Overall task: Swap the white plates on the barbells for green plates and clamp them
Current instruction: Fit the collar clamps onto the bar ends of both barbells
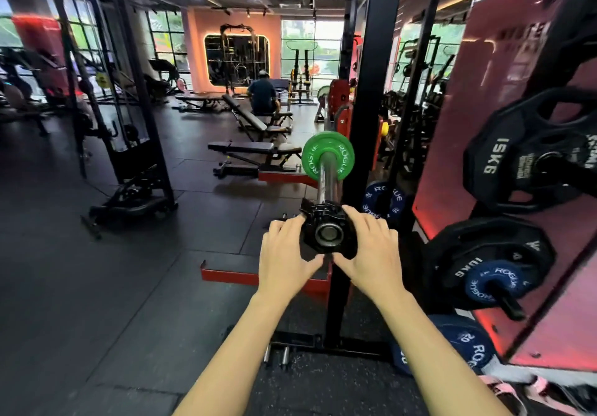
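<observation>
A steel barbell sleeve (327, 173) points straight at me from the black rack upright (365, 144). A green plate (328, 156) sits far down the sleeve against the collar. A black clamp (326, 221) is on the near end of the sleeve, well apart from the green plate. My left hand (286, 254) grips the clamp's left side, thumb under it. My right hand (371, 250) grips its right side, thumb meeting below. No white plate is in view.
Black 15 kg (517, 157) and 10 kg (468, 254) plates and a small blue plate (494, 283) hang on pegs at the right. Blue plates (381, 202) lean low by the rack. Benches (258, 153) and a seated person (262, 94) are ahead; open black floor lies left.
</observation>
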